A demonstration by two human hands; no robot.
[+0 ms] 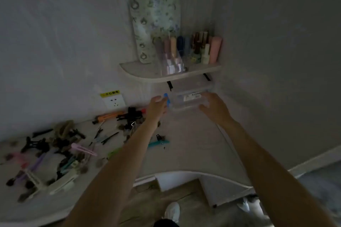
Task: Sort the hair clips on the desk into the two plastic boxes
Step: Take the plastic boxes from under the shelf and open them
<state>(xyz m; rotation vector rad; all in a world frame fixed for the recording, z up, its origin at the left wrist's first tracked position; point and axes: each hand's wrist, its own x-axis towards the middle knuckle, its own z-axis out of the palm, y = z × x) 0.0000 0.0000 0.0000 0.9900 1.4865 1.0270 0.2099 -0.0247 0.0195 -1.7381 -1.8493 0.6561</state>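
step: fetching clear plastic boxes point(190, 98) from under shelf point(166, 75)
left hand point(156, 106): grasping box's blue latch side
right hand point(212, 106): fingers spread, touching box end
next: pull boxes near hair clips point(60, 151) on table point(193, 149)

- Single head-worn wide-angle view, looking forward and down from above the desk point(184, 143).
- Faces the room corner and its small shelf point(166, 74).
- Close enough for both outstretched forearms to fill the lower frame.
- Floor glimpsed at bottom edge.
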